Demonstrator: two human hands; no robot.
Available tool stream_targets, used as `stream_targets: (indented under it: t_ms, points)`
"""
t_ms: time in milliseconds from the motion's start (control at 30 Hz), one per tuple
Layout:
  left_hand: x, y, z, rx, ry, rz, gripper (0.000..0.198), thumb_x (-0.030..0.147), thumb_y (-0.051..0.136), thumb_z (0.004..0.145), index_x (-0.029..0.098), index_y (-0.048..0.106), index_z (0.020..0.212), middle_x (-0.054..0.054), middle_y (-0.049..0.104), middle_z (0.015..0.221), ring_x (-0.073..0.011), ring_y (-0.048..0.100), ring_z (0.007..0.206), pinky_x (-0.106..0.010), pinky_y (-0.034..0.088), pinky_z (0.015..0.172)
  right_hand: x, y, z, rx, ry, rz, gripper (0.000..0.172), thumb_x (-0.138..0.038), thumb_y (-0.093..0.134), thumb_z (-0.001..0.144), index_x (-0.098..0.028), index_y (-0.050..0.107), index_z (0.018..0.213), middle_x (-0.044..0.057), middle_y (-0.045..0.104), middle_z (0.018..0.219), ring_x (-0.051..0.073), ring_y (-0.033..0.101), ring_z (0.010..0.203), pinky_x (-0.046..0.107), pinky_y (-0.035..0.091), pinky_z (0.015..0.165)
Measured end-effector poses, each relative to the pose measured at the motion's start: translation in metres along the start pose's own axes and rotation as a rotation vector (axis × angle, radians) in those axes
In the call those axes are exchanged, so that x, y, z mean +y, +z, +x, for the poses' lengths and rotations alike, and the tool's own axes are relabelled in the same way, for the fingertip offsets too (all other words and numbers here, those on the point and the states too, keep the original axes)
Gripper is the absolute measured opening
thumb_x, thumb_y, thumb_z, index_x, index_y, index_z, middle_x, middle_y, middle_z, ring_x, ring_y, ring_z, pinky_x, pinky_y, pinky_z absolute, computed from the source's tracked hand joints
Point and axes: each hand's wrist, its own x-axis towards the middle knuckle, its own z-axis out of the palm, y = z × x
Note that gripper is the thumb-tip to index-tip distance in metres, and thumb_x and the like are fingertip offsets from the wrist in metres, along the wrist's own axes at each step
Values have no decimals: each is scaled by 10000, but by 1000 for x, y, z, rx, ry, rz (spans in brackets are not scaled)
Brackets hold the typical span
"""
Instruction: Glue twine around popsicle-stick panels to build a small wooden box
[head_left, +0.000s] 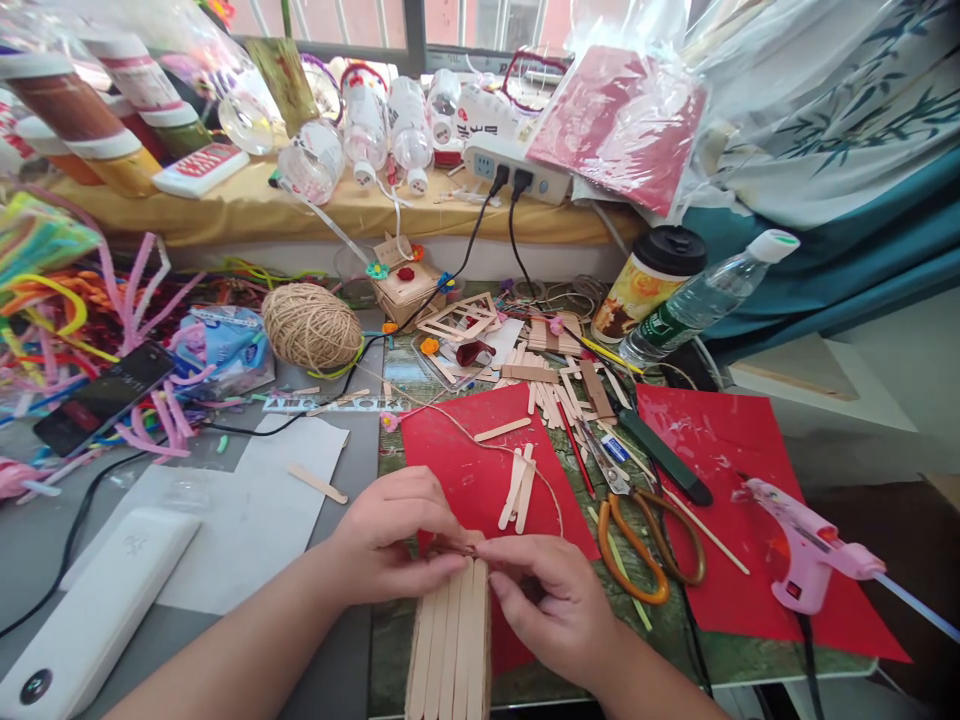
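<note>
The left hand (pixel 397 545) and right hand (pixel 551 600) each pinch the string (pixel 556 505) at the top of the stick panel (pixel 450 640), low on the table (pixel 352 670). Pulling it snug with the sticks flat seems best.

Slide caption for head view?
Left hand and right hand pinch brown twine atop a wooden-stick panel, beside orange-handled scissors and pink glue gun.

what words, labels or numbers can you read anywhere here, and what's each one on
Nothing reads clearly enough to quote.
Printed strip by the twine ball: capital letters, blurred.
Water bottle label: too small.
Lidded cup: print unreadable.
Phone: tiny text, unreadable.
Stick panel pinched by left hand and right hand: no writing.
</note>
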Motion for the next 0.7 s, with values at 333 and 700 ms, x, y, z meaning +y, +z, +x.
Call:
stream_targets:
  t_ms: [333,700]
  points:
    - [-4,-22,0,-168,-207,-167,65,200,741,937,195,788,982,-114,789,977,-204,731,898,-326,578,854,1,-4,0,-52,-60,-93,371,-75,654,959,-273,745,1259,14,881,1066,142,852,872,188,644,842]
    - [-2,-22,1,-171,-141,-158,36,175,730,941,200,756,941,-105,819,903,-201,755,853,-336,588,834,4,-6,-3,-88,-99,-166,373,-87,613,983,-280,712,1286,34,870,1000,184,832,795,259,640,740]
